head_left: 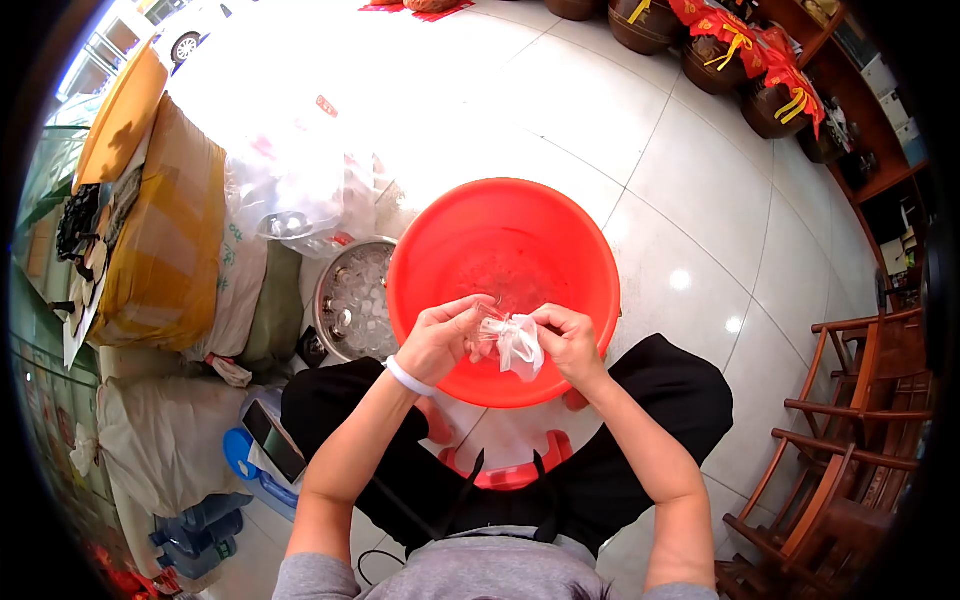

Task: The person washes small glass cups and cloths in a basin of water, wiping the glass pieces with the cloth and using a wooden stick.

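Observation:
My left hand (440, 338), with a white band at the wrist, is closed around a small clear glass-like piece (489, 312); its exact kind is hard to make out. Pinched in my right hand (572, 345) is a thin white cloth (521, 348), which touches the clear piece and hangs below it. Both hands are above the near part of a large red basin (505, 200). A little water seems to lie at its bottom. Left of it, a round metal bowl (325, 318) holds several small clear pieces.
Clear plastic bags (300, 190) lie beyond the metal bowl. A taped carton (180, 230) and sacks stand on the left, near a phone (274, 440). Wooden chairs (840, 450) are at right, dark jars (712, 65) at back right. A red stool (510, 474) is below me.

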Available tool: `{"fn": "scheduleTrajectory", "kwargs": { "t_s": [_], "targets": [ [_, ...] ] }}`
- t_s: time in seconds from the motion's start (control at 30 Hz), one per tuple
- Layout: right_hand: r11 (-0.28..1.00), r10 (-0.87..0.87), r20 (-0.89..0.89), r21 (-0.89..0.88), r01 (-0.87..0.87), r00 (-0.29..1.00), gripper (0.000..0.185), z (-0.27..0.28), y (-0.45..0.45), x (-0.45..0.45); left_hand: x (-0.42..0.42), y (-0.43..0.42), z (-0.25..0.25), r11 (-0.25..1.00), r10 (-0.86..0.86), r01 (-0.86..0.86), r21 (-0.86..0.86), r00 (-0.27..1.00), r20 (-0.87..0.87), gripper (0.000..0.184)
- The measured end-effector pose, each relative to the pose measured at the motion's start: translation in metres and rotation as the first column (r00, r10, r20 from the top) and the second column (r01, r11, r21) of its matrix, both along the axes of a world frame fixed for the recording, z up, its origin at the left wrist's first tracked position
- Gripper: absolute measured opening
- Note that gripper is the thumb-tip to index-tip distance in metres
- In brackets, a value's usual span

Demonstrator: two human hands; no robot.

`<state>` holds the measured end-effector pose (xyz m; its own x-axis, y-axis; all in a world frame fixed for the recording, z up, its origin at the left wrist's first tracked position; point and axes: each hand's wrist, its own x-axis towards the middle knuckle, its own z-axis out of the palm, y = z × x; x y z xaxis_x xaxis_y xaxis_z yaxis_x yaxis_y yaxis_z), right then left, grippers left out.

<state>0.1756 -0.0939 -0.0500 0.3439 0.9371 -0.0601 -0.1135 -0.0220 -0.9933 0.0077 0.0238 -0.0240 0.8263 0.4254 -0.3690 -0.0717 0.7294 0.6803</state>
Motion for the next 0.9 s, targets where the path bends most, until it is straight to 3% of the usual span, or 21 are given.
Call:
{"fn": "scheduleTrajectory", "kwargs": {
  "t_s": [0.03, 0.07, 0.1, 0.17, 0.2, 0.23, 0.27, 0.3, 0.37, 0.5, 0.57, 0.6, 0.67, 0.7, 0.73, 0.77, 0.8, 0.87, 0.9],
  "targets": [
    [0.996, 0.011, 0.323, 0.083, -0.04, 0.946, 0.009, 0.007, 0.0, 0.002, -0.002, 0.001, -0.001, 1.0, 0.0, 0.0, -0.001, 1.0, 0.0, 0.034],
    [0.987, -0.01, 0.456, 0.148, -0.064, 0.89, 0.008, 0.011, 0.001, 0.002, -0.003, 0.003, -0.004, 1.0, -0.02, 0.02, -0.016, 1.0, 0.005, 0.034],
    [0.987, -0.011, 0.456, 0.148, -0.064, 0.89, 0.008, 0.012, 0.001, 0.002, -0.004, 0.004, -0.004, 0.999, -0.041, 0.041, -0.03, 0.999, 0.01, 0.034],
    [1.0, 0.009, -0.037, -0.003, -0.009, 0.999, 0.008, 0.013, -0.001, -0.001, -0.001, 0.001, 0.002, 1.0, -0.023, 0.024, -0.018, 1.0, 0.018, 0.035],
    [1.0, 0.007, -0.038, -0.002, -0.007, 0.999, 0.008, 0.01, -0.001, -0.003, 0.0, 0.0, 0.004, 1.0, -0.002, 0.003, -0.009, 1.0, 0.028, 0.035],
    [0.996, -0.045, -0.34, -0.085, 0.018, 0.939, 0.009, 0.004, 0.0, -0.004, 0.0, -0.001, 0.003, 1.0, -0.003, 0.003, -0.008, 1.0, 0.028, 0.035],
    [0.985, -0.116, -0.604, -0.17, 0.015, 0.788, 0.011, 0.0, 0.0, -0.006, 0.001, -0.002, -0.001, 0.999, 0.003, -0.006, 0.036, 0.997, 0.083, 0.035],
    [0.985, -0.116, -0.603, -0.17, 0.015, 0.789, 0.011, -0.002, 0.0, -0.008, 0.002, -0.003, -0.003, 0.997, 0.006, -0.017, 0.078, 0.99, 0.138, 0.035],
    [0.982, -0.135, -0.806, -0.188, -0.033, 0.576, 0.018, -0.004, 0.001, -0.014, 0.005, -0.008, -0.002, 0.993, 0.036, -0.048, 0.104, 0.992, 0.123, 0.036],
    [0.986, -0.105, -0.862, -0.155, -0.06, 0.497, 0.021, 0.001, 0.001, -0.015, 0.006, -0.01, 0.002, 0.988, 0.074, -0.082, 0.128, 0.995, 0.067, 0.036],
    [0.988, -0.12, -0.748, -0.155, 0.003, 0.653, 0.019, -0.005, -0.001, -0.013, 0.003, -0.007, -0.002, 0.993, 0.056, -0.062, 0.096, 0.996, 0.068, 0.036],
    [0.988, -0.121, -0.749, -0.156, 0.004, 0.651, 0.019, -0.005, -0.001, -0.012, 0.003, -0.005, -0.003, 0.997, 0.042, -0.047, 0.064, 0.996, 0.076, 0.037],
    [0.994, -0.071, -0.471, -0.111, 0.021, 0.879, 0.013, -0.004, -0.001, -0.009, 0.002, -0.002, 0.004, 0.999, 0.042, -0.043, 0.015, 0.997, 0.064, 0.035],
    [0.994, -0.07, -0.47, -0.112, 0.019, 0.88, 0.013, -0.001, -0.001, -0.007, 0.002, -0.001, 0.006, 0.999, 0.042, -0.04, -0.033, 0.998, 0.053, 0.033],
    [0.999, -0.012, -0.279, -0.037, 0.002, 0.96, 0.011, 0.003, -0.002, -0.005, 0.001, 0.0, 0.005, 0.999, 0.043, -0.042, -0.034, 0.998, 0.054, 0.033],
    [0.999, 0.033, -0.072, 0.034, -0.031, 0.997, 0.01, 0.007, -0.002, -0.003, -0.001, 0.002, 0.003, 0.998, 0.015, -0.011, -0.058, 0.998, 0.065, 0.033],
    [0.999, 0.033, -0.071, 0.034, -0.031, 0.997, 0.01, 0.011, -0.001, -0.001, -0.002, 0.003, 0.002, 0.997, -0.014, 0.02, -0.081, 0.997, 0.076, 0.034],
    [0.987, 0.05, 0.316, 0.128, -0.095, 0.947, 0.01, 0.017, -0.001, 0.001, -0.004, 0.003, 0.003, 0.996, -0.018, 0.023, -0.085, 0.998, 0.06, 0.034],
    [0.987, 0.049, 0.316, 0.129, -0.094, 0.948, 0.01, 0.016, -0.002, 0.001, -0.004, 0.003, 0.004, 0.996, -0.022, 0.026, -0.089, 0.999, 0.043, 0.034]
  ]
}}
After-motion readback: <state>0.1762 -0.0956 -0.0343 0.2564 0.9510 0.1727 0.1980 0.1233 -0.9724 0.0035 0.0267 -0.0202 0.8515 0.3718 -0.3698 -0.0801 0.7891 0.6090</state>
